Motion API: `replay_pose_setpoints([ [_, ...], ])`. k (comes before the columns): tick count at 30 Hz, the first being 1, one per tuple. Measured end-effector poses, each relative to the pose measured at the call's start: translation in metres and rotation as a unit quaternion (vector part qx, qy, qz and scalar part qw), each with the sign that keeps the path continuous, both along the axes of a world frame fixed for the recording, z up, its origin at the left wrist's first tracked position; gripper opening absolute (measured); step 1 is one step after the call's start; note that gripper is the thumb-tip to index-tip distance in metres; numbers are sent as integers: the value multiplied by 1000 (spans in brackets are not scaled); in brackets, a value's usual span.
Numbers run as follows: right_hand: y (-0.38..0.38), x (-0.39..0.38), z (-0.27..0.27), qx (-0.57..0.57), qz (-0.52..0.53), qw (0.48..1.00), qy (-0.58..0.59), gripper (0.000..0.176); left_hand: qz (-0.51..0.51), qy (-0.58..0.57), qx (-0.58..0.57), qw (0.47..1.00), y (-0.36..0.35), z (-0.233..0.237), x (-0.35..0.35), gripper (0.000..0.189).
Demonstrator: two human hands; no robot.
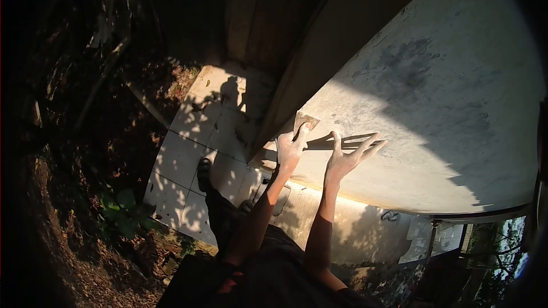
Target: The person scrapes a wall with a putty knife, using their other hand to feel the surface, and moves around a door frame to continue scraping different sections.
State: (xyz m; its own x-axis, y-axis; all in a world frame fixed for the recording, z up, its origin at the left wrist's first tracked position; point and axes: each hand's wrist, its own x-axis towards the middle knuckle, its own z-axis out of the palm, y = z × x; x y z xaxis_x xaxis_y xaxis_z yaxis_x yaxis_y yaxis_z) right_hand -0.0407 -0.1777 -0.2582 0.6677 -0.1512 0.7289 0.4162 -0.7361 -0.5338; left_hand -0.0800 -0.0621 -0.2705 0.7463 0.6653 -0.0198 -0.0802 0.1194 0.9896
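Observation:
My left hand [290, 149], coated in pale dust, grips a flat scraper [307, 120] with the thumb pressed on its blade. The blade's broad end is right at the left edge of the whitish wall [365, 111], beside a dark upright panel. To its right, my right hand [343, 162] is held up with thumb and fingers spread and nothing in it. Its fingertips are close over the sunlit part of the wall, where they cast long shadows. Grey smudged patches mark the wall above. The scraper's handle is hidden in my left fist.
Pale floor tiles [177, 159] lie at the left, with my sandalled foot [204, 174] on them. Leaf litter and a green plant [123, 208] border the tiles. A dark panel [319, 40] rises along the wall's left edge. A lower ledge [365, 234] runs beneath the wall.

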Motion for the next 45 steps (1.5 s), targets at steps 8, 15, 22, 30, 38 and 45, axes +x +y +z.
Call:
replay_pose_setpoints([
  [8, 2, 0, 1, 2, 2, 1000, 2, 103, -58, -88, 7, 994, 8, 60, 19, 46],
  [15, -1, -1, -1, -9, -12, 1000, 9, 103, -36, -50, 16, 998, 4, 29, 18, 48],
  [22, 0, 1, 1, -7, -6, 1000, 0, 103, -17, -32, -12, 999, 1, 11, 10, 47],
  [30, -1, -2, 2, -1, -7, 1000, 18, 105, -42, -139, -1, 989, 3, 94, 26, 53],
  [38, 1, 1, 2, 0, -15, 1000, 9, 104, -35, 46, 40, 998, 1, -14, 11, 49],
  [45, 1, 3, 1, 6, -7, 1000, 7, 105, -21, -37, 27, 999, -2, 49, 16, 50],
])
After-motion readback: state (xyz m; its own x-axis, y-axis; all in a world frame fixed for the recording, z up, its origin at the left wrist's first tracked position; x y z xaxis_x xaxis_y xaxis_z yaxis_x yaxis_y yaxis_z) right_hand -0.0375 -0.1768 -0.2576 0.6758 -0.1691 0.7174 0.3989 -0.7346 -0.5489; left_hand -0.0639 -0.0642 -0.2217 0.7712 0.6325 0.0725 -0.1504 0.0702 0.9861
